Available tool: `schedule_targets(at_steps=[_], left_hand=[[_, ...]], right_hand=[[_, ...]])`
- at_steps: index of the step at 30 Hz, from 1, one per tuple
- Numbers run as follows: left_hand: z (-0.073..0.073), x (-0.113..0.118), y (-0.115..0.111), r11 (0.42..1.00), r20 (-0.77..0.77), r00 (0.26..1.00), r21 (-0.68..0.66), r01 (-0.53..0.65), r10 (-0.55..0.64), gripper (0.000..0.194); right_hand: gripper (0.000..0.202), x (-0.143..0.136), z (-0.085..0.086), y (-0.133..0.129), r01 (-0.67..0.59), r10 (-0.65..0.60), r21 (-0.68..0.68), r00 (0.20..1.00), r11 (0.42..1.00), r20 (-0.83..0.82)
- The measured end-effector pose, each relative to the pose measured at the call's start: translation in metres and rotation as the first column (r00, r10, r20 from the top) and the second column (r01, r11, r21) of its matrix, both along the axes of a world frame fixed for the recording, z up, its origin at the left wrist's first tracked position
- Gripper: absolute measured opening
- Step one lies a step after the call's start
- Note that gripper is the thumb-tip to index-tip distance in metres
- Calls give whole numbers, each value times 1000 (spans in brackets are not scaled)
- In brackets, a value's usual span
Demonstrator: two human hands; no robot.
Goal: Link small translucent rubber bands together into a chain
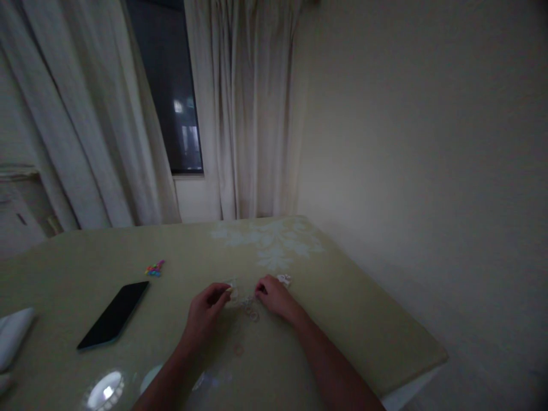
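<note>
My left hand (pixel 206 311) is closed in a pinch, with a tiny pale piece partly showing at its fingertips. Beside those fingertips lies a small clear item (pixel 233 282), too faint to name. Across a narrow gap, my right hand (pixel 276 298) is also pinched closed, and whatever its fingers hold is hidden. A few small pale rings (pixel 252 313) lie on the table between and just below the two hands. Just beyond my right hand sits a little cluster of white pieces (pixel 284 279).
A black phone (pixel 115 315) lies left of my hands on the greenish table (pixel 351 319). Behind it is a small heap of brightly coloured pieces (pixel 154 269). A white object (pixel 13 337) is cut off at the left edge. The wall (pixel 406 142) runs along the right.
</note>
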State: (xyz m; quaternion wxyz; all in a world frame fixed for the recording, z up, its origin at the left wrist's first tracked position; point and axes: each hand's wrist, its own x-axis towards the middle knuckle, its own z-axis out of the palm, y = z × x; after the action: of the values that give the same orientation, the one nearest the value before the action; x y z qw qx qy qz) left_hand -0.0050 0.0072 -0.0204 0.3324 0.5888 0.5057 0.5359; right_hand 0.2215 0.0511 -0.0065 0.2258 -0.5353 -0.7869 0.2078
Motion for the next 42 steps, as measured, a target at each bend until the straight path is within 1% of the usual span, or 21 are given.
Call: schedule_targets(at_steps=[5,12,14,18,20,23,25,27,30,36,39,42], left_hand=[[5,5,0,999,28,999,3,-34,33,36],[14,6,0,997,4,998,48,-59,59,35],[14,3,0,995,-29,997,69,-68,71,31],[13,-6,-1,986,-159,982,145,-77,100,23],[15,-11,-3,982,-176,977,163,-92,121,23],[19,-15,-5,982,-145,980,149,-117,138,26],[22,-15,-6,984,-126,982,130,-122,139,27],[25,-14,-7,986,-121,984,116,-120,134,28],[27,-11,-8,989,-112,987,104,-106,117,29],[22,-4,-9,995,-94,994,87,-54,62,30],[21,-2,-10,995,-98,994,88,-39,48,30],[21,-3,-9,997,-97,995,77,-28,35,28]], right_hand=[[15,-1,-1,3,-6,6,21,1000,1000,3],[17,-3,1,-3,-34,34,17,999,999,-7],[12,-2,3,-4,-46,46,15,999,999,-8],[9,-4,8,-6,-40,42,45,998,998,-42],[10,-6,10,-8,-77,77,17,996,997,-43],[14,-9,12,-14,-140,138,-93,990,986,-24],[11,-9,11,-16,-173,173,-142,985,974,-16],[7,-8,11,-16,-228,226,-147,974,963,-29],[11,-5,11,-11,-281,277,-132,959,950,-53],[11,0,10,-5,-183,181,-91,983,979,-29],[12,1,12,-6,-144,144,-48,990,988,-6],[12,-2,15,-8,-127,127,26,992,992,-3]])
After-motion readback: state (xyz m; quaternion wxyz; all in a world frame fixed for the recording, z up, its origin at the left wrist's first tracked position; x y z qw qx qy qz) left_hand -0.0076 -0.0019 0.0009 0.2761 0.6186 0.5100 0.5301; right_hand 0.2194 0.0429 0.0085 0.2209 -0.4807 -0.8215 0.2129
